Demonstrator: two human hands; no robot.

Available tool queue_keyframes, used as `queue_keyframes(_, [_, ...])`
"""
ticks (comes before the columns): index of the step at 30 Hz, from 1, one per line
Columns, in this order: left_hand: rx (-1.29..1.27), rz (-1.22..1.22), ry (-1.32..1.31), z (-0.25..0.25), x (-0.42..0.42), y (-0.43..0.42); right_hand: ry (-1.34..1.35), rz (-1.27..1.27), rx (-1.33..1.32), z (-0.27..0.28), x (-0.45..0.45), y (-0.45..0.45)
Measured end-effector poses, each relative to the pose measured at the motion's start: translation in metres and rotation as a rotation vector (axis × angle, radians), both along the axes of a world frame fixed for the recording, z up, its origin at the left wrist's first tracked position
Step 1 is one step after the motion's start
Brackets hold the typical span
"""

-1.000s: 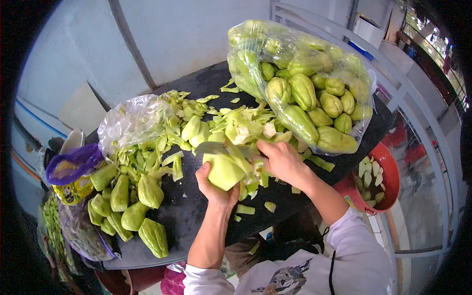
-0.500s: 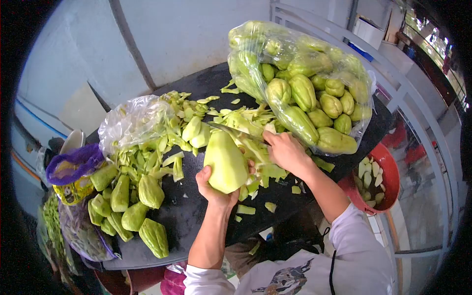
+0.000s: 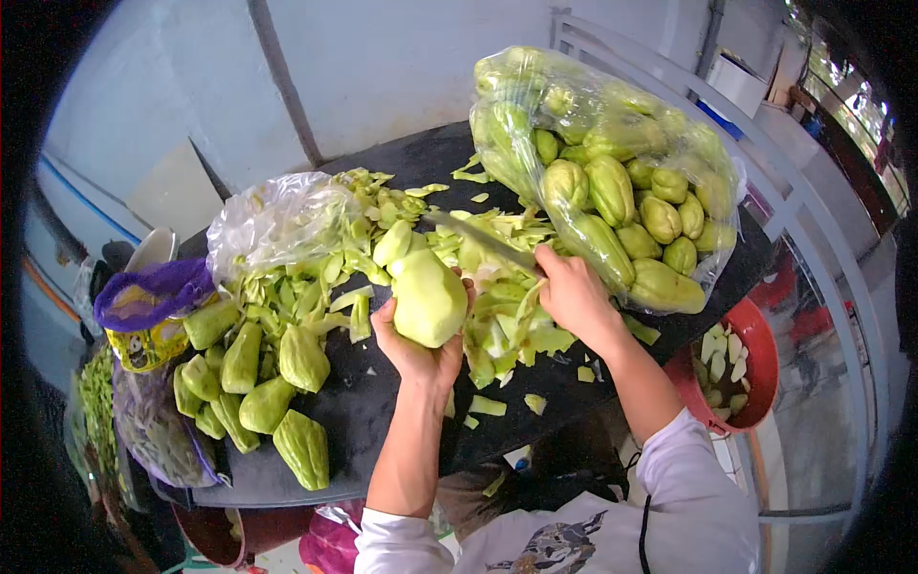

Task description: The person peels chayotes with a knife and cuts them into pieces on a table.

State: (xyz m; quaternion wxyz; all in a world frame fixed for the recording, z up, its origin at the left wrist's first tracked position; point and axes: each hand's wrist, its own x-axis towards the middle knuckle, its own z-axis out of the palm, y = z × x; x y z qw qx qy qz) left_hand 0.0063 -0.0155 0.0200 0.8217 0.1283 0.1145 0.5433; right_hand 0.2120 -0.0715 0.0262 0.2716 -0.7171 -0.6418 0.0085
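Black-topped table point(image 3: 349, 411) against pale-blue wall point(image 3: 402, 77), w/ pale-green peelings point(image 3: 497, 325) strewn on top. Smooth, rounded, pale-green chayote point(image 3: 427, 301) is in L hand point(image 3: 421, 359), thumb & fingers clamped round its sides. R hand point(image 3: 574, 297) has fingers closed together on the near end of a long grey metal knife point(image 3: 483, 241); blade looks just apart from chayote. Clear plastic bag point(image 3: 516, 124) of chayotes beyond R hand. Chayote prob. stiff, med. wt., slippery w/o skin; best gripped round wide lower end, fingertips clear of edge.
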Motion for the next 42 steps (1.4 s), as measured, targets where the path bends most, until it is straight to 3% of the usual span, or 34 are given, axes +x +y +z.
queue_keyframes(3, [-0.111, 0.142, 0.196, -0.01, -0.001, 0.004, -0.087, 0.203, 0.216, -0.005, -0.022, -0.008])
queue_keyframes(7, [-0.042, -0.069, -0.032, -0.013, -0.002, -0.001, -0.219, 0.322, 0.379, -0.001, -0.044, -0.01])
queue_keyframes(11, [-0.076, 0.002, -0.052, -0.007, 0.005, -0.003, -0.245, 0.341, 0.42, 0.002, -0.052, -0.009])
queue_keyframes(14, [-0.068, 0.003, 0.032, -0.006, 0.002, -0.005, -0.241, 0.336, 0.402, -0.001, -0.052, -0.008])
queue_keyframes(17, [-0.095, -0.019, -0.075, -0.012, 0.001, -0.001, -0.203, 0.32, 0.353, -0.007, -0.051, -0.007])
queue_keyframes(27, [-0.047, 0.104, 0.107, 0.007, -0.002, -0.005, -0.106, 0.176, 0.177, -0.022, -0.019, -0.017])
queue_keyframes(42, [-0.11, 0.083, 0.207, -0.009, 0.005, -0.015, -0.027, 0.224, 0.157, -0.005, -0.028, -0.017])
